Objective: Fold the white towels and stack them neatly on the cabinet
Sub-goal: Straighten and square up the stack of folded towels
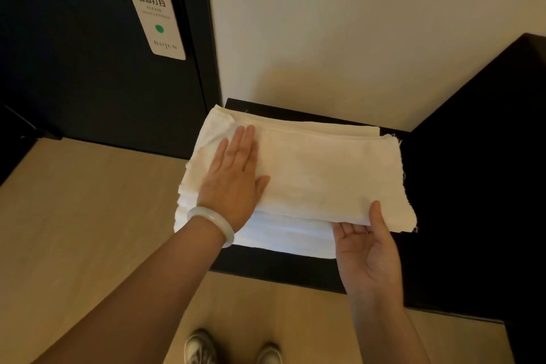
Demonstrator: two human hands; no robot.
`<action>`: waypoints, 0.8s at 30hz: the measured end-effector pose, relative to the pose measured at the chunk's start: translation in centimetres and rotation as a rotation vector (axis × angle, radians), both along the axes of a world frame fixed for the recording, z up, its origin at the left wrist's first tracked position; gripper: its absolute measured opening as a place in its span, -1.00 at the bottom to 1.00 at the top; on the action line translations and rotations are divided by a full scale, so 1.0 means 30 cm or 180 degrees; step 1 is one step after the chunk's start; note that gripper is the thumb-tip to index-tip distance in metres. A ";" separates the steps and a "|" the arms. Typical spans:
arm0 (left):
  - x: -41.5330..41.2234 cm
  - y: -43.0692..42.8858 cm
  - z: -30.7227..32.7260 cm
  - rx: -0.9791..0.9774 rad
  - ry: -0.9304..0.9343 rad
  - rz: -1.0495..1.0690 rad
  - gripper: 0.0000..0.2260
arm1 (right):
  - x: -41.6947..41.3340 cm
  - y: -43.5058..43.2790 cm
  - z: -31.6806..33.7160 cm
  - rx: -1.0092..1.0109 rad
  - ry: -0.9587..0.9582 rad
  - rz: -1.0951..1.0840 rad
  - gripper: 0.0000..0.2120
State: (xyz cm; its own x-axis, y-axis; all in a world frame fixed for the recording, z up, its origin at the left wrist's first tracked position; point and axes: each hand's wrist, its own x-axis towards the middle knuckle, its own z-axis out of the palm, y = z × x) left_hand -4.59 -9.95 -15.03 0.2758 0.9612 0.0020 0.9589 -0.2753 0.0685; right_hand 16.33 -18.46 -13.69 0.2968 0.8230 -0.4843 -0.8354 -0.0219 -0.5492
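"On the black cabinet (266,266), what is lying there?"

"My stack of white towels (280,233), folded. It sits on the cabinet's top with its far edge close to the cream wall (354,23). The left side of the stack juts past the cabinet's left edge, over the pale floor (88,216)."

"And the uppermost one?"

"The top towel (325,174) lies across the stack, a little skewed. Its frayed right edge reaches further right than the layers under it."

"Where is your left hand?"

"My left hand (236,168) lies flat, palm down, on the left part of the top towel. The fingers are straight and close together. It presses the cloth and grips nothing. A pale bangle (212,221) sits at that wrist."

"And the right?"

"My right hand (366,251) is turned palm up at the near right corner. Its fingers go under the top towel's near edge and the thumb (376,213) lies on top, so it pinches that towel."

"What else is around you?"

"A dark door (74,68) stands to the left, with a white door hanger (153,9) on its handle, marked with a green dot. A taller dark unit (487,156) rises on the cabinet's right. My shoes (201,346) show at the bottom, on the floor."
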 end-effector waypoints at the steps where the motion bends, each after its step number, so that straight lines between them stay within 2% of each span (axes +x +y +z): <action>1: 0.006 0.005 -0.003 -0.0028 -0.0076 -0.0156 -0.42 | 0.011 0.001 0.000 0.0013 -0.0005 0.0050 -0.55; 5: -0.010 0.025 -0.020 -0.0340 -0.0132 0.0005 -0.45 | 0.054 0.020 0.004 -0.0101 -0.0269 0.0167 -0.59; 9: -0.009 0.030 -0.035 -0.0398 -0.0049 0.0031 -0.45 | 0.129 0.055 -0.017 -0.0507 -0.1029 -0.0190 -0.68; 11: -0.003 0.031 -0.034 -0.0418 -0.0024 0.0049 -0.45 | 0.155 0.069 -0.037 -0.0750 -0.1191 -0.0135 -0.75; 14: 0.006 0.029 -0.029 -0.0455 0.0018 0.0033 -0.45 | 0.192 0.083 -0.040 -0.0935 -0.1349 -0.0049 -0.71; 18: -0.030 0.060 -0.004 -0.0351 0.0309 -0.0009 -0.36 | 0.227 0.090 -0.014 -0.1260 -0.2063 -0.0052 -0.74; 19: -0.044 0.068 0.000 -0.0352 0.0323 0.0034 -0.33 | 0.223 0.092 -0.003 -0.1521 -0.2552 -0.0068 -0.69; 21: -0.058 0.079 0.003 -0.0453 0.0263 0.0113 -0.29 | 0.169 0.105 0.040 -0.1874 -0.4522 -0.0105 -0.54; 22: -0.057 0.081 0.004 -0.0525 0.0237 0.0114 -0.28 | 0.119 0.117 0.068 -0.1626 -0.5551 -0.0160 -0.49; 23: -0.055 0.085 0.007 -0.0587 0.0185 0.0094 -0.28 | 0.050 0.137 0.088 -0.1067 -0.6072 -0.0106 -0.47; 24: -0.055 0.090 0.011 -0.0645 0.0066 0.0073 -0.28 | -0.040 0.160 0.103 -0.0406 -0.6157 0.0189 -0.45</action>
